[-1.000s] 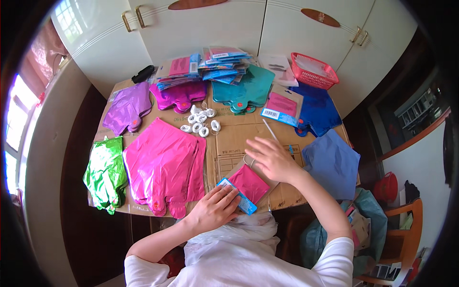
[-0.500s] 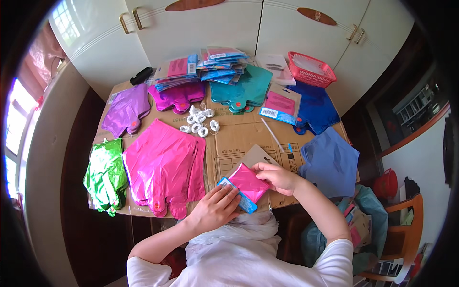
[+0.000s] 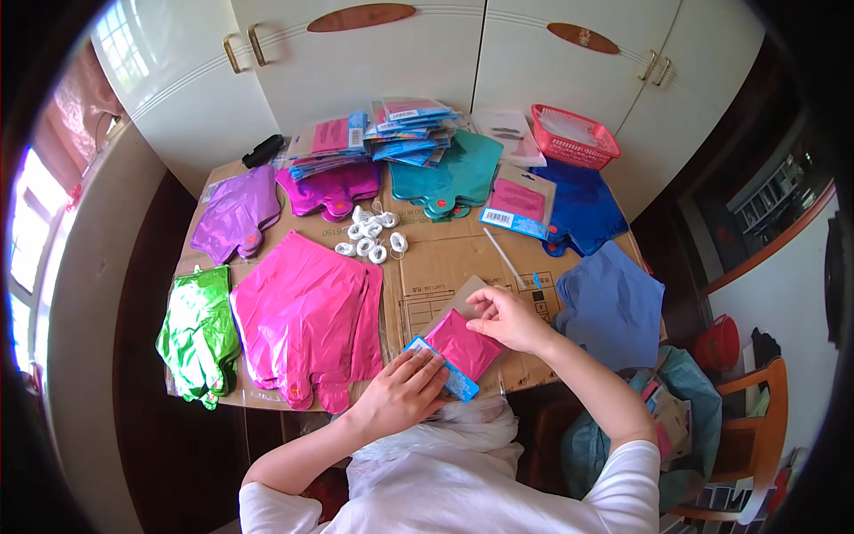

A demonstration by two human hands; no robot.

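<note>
A flat packet (image 3: 460, 384) with a blue printed strip and a beige card back lies slanted at the table's near edge. Folded pink foil (image 3: 465, 345) shows on its front. My left hand (image 3: 407, 387) presses over the strip's left end, its fingers together and gripping that edge. At the upper right of the foil is my right hand (image 3: 514, 322), thumb and fingertips curled in at the packet's edge; what exactly lies between them is hard to see. A large stack of pink foil balloons (image 3: 302, 311) spreads just left of the packet.
Green (image 3: 197, 329), lilac (image 3: 236, 214), teal (image 3: 445, 182), dark blue (image 3: 583, 209) and periwinkle (image 3: 612, 303) foil stacks ring the cardboard-covered table. White string coils (image 3: 365, 233) lie mid-table, near a thin white stick (image 3: 504, 256). Finished-looking packets (image 3: 414, 129) pile behind, beside a pink basket (image 3: 576, 138).
My right hand has shifted slightly up and left along the packet's edge, its fingers less tightly on the pink foil. My left hand stays on the blue strip.
</note>
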